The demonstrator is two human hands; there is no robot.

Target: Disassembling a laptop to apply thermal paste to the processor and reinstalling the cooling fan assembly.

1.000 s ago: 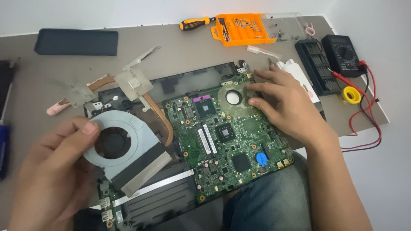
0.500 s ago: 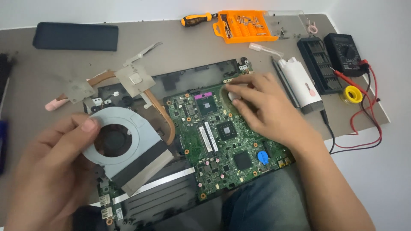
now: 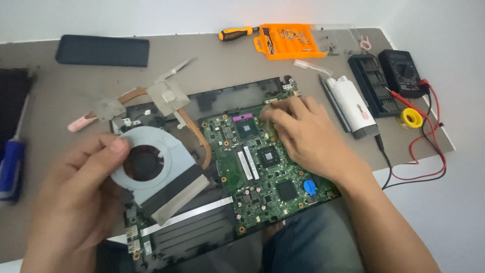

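Fig.: person's left hand (image 3: 76,202) pinches a pale grey metal fan housing (image 3: 151,167), thumb curled over its rim beside the round dark opening, other fingers hidden beneath; a flat silvery fin block w/ a dark strip sits at the housing's lower edge, just right of the palm. A bent copper heat pipe (image 3: 194,134) runs up from the fan to two dull square metal plates (image 3: 166,96), well beyond the thumb tip. Right hand (image 3: 308,136) lies knuckles-up on the upper right corner of the green circuit board (image 3: 262,172); fingers curled close together, tips pressed to the board, and whether they grip anything can't be told, since the hand covers that spot. Board is glossy, studded w/ square black chips and a small blue round part (image 3: 309,187) near the wrist. Under it, a black plastic laptop base (image 3: 202,232), its lower edge cut off by the frame. Beyond the right fingertips: orange bit case (image 3: 288,43), orange-black screwdriver (image 3: 236,33). Right of the knuckles: white cylindrical tool (image 3: 351,103), black multimeter (image 3: 401,73) w/ red leads, yellow tape roll (image 3: 411,119). Far left edge, blue-handled item (image 3: 12,169), blurred.
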